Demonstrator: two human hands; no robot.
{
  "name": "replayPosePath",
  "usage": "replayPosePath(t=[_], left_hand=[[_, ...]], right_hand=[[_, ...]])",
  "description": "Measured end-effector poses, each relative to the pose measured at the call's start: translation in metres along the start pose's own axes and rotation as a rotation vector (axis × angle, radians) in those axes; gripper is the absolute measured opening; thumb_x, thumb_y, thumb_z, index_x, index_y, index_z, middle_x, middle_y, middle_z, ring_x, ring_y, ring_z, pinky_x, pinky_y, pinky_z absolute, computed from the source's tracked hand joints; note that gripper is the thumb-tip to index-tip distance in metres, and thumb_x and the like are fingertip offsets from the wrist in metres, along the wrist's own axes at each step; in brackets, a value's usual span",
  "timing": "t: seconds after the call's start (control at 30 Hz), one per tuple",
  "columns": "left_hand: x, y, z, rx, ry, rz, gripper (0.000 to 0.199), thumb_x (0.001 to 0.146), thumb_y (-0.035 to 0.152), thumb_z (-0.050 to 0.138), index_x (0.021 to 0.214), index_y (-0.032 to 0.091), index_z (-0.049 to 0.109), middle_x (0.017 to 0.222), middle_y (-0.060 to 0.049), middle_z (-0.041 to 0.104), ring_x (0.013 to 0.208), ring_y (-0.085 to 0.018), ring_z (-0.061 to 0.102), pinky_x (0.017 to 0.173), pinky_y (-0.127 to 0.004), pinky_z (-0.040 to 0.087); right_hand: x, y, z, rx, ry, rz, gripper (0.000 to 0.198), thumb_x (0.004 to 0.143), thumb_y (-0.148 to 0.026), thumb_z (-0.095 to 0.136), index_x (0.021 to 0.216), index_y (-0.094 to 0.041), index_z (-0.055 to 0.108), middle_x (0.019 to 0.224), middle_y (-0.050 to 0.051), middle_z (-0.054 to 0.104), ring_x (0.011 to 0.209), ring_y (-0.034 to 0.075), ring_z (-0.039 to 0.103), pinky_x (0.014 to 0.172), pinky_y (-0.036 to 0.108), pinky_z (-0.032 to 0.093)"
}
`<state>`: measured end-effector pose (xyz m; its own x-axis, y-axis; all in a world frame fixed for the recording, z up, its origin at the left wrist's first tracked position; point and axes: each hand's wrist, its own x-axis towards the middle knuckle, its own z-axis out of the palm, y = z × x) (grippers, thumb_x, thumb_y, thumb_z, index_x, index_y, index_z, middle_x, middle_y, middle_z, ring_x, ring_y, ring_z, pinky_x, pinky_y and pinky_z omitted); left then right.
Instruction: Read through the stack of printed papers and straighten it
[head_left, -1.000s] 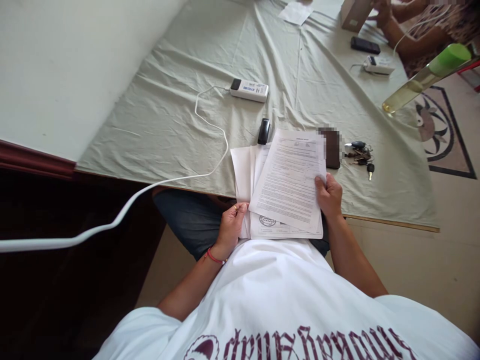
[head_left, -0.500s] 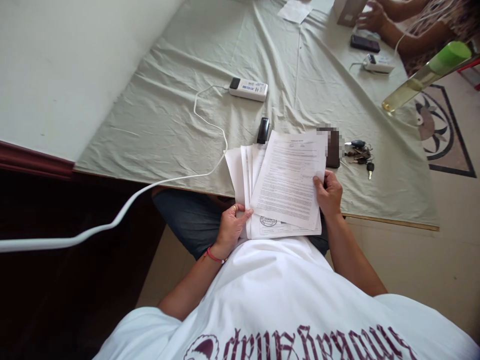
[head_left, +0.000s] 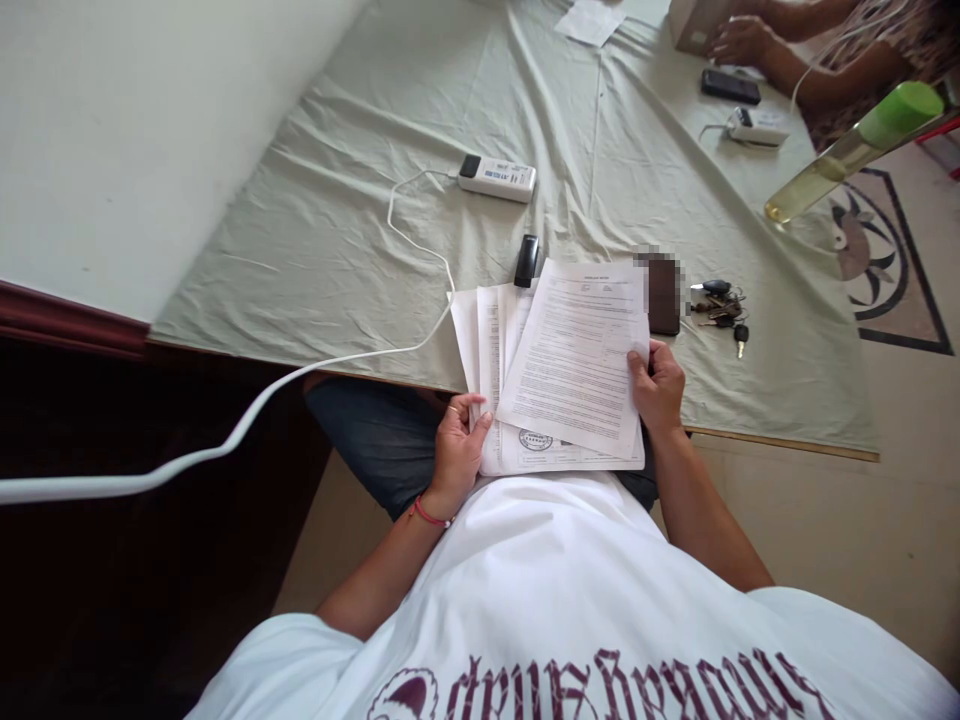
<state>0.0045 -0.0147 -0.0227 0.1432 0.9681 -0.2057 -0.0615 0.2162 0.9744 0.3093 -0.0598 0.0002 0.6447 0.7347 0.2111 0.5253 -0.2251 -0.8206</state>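
A seated person looks down at a sheaf of printed papers (head_left: 555,380) held in both hands over the lap, its far end resting on the near edge of a surface (head_left: 337,250) draped in pale green cloth. The left hand (head_left: 457,450) pinches the lower left corner of the under sheets, thumb on top and fingers (head_left: 466,405) curled behind, so the pages fan out slightly to the left. The right hand (head_left: 658,388) clamps the right edge of the top sheet, thumb pressed on the print, holding that page tilted apart from the rest, seemingly so it can be read or sorted separately. A stamp mark shows on the sheet beneath.

Just beyond the papers lie a black stapler (head_left: 527,261), a dark phone (head_left: 664,296) and a bunch of keys (head_left: 721,306), all within easy reach. A white power strip (head_left: 498,178) sits further out, its cable (head_left: 225,440) trailing off the near edge. A bottle with a green cap (head_left: 855,150) leans into view at right. At the far corner, another person's hand (head_left: 739,42) rests by a box (head_left: 694,22).
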Motion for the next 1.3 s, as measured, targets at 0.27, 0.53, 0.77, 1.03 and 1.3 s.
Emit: replayPosePath(t=[0.27,0.53,0.77,1.03,1.3], left_hand=[[-0.003,0.008,0.0,-0.009,-0.026,-0.199,0.036,0.077,0.049,0.078,0.091,0.016,0.076,0.085,-0.005,0.074,0.079,-0.018,0.065,0.075,-0.028,0.05],[-0.002,0.005,-0.003,0.083,-0.053,-0.222,0.035,0.066,0.044,0.087,0.083,0.016,0.074,0.08,-0.003,0.072,0.072,-0.016,0.062,0.07,-0.027,0.05],[-0.004,0.002,-0.002,0.067,-0.033,-0.264,0.044,0.064,0.051,0.088,0.078,0.018,0.062,0.071,0.002,0.065,0.063,-0.013,0.055,0.061,-0.024,0.044],[-0.002,0.005,0.002,-0.062,0.018,-0.135,0.042,0.077,0.05,0.08,0.094,0.022,0.055,0.088,0.001,0.066,0.08,-0.015,0.063,0.079,-0.027,0.051],[-0.005,0.011,0.004,-0.043,-0.031,-0.093,0.056,0.079,0.041,0.08,0.12,0.023,0.046,0.115,-0.009,0.07,0.107,-0.023,0.07,0.099,-0.038,0.052]], right_hand=[[0.0,-0.001,-0.001,-0.002,-0.007,0.006,0.028,0.09,-0.045,0.06,0.103,-0.02,0.065,0.074,-0.003,0.061,0.066,0.015,0.051,0.066,0.029,0.042],[0.0,-0.001,0.0,-0.012,-0.011,0.003,0.029,0.091,-0.044,0.06,0.104,-0.019,0.066,0.073,-0.003,0.06,0.063,0.014,0.047,0.063,0.028,0.039],[0.0,0.0,0.001,-0.011,0.003,-0.005,0.031,0.092,-0.043,0.06,0.108,-0.018,0.066,0.071,-0.004,0.057,0.061,0.013,0.045,0.063,0.028,0.038],[0.0,0.003,0.001,-0.001,0.004,0.003,0.028,0.093,-0.043,0.058,0.106,-0.02,0.066,0.072,-0.003,0.06,0.064,0.015,0.049,0.065,0.028,0.04],[0.0,0.001,0.001,-0.02,0.019,0.003,0.028,0.095,-0.044,0.055,0.104,-0.02,0.065,0.068,-0.004,0.057,0.062,0.015,0.049,0.064,0.029,0.039]])
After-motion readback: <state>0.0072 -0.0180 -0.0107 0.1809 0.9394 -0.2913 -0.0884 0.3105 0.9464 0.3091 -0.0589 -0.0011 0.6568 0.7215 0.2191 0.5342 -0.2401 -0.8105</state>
